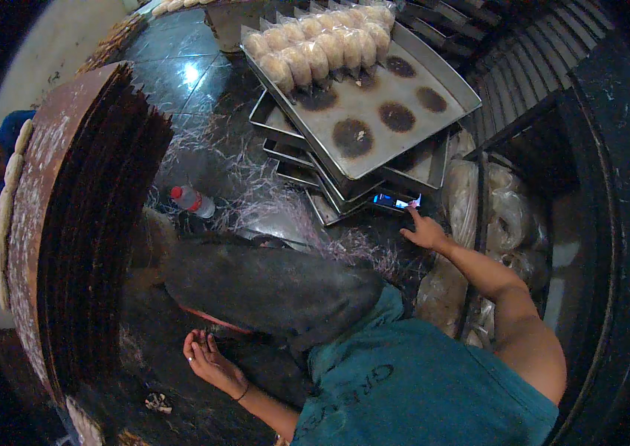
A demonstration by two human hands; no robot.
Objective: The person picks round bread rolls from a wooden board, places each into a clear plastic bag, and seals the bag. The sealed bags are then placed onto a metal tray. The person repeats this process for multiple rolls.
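My right hand point(428, 233) reaches out with the index finger at the lit screen of a smartphone point(397, 200). The phone stands on its long side against a stack of metal baking trays point(292, 173). My left hand point(212, 361) rests by my dark trousers point(270, 290), palm turned up and fingers loosely curled, with nothing in it. It wears a ring and a thin dark wristband. On the top tray point(315, 146) lie two rows of round breads point(315, 58) in clear plastic bags. Dark round stains mark the tray's bare part.
A plastic bottle with a red cap point(192, 202) stands among shredded plastic strips point(276, 206) on the tiled floor. At left rises a tall stack of boards point(97, 223), dough pieces point(11, 184) along its edge, a person point(6, 139) behind. Filled plastic bags point(507, 206) lie beside a metal rack point(538, 61).
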